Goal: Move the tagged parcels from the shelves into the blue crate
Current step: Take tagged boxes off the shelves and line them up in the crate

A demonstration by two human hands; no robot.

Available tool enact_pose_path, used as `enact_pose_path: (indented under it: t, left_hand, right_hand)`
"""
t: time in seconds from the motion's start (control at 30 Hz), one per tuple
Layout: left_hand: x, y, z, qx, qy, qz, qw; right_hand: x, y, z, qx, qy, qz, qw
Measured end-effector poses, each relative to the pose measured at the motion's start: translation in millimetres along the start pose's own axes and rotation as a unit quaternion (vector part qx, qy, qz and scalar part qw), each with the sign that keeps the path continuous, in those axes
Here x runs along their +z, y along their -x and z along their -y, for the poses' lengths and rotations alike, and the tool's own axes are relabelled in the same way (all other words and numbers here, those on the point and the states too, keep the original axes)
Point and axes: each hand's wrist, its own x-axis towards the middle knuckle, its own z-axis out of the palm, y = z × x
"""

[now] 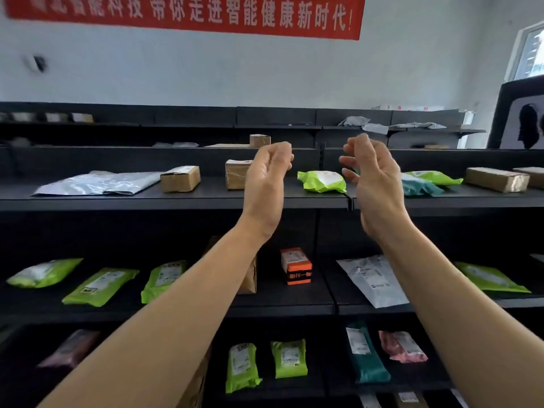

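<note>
Our left hand and right hand hover empty, fingers loosely curled, likely poised to scoop the green parcel

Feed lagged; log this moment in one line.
left hand: raised, empty | right hand: raised, empty | green parcel: on shelf, untouched | blue crate: unseen
</note>
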Motion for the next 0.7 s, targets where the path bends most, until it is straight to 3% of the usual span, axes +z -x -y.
enact_pose_path:
  t: [0.4, 0.7]
  left_hand:
    - [-99.2, -19.3, 13.5, 0.014, -0.046, -0.076, 0.996]
    - [-126.1, -49.0, 61.1, -0.012, -0.081, -0.122, 0.989]
  right_hand:
    - [94.3, -5.2, -37.9, 0.022, -0.035, 0.022, 0.999]
    - [121.5, -47.7, -88.2, 0.054, -0.044, 0.019, 0.997]
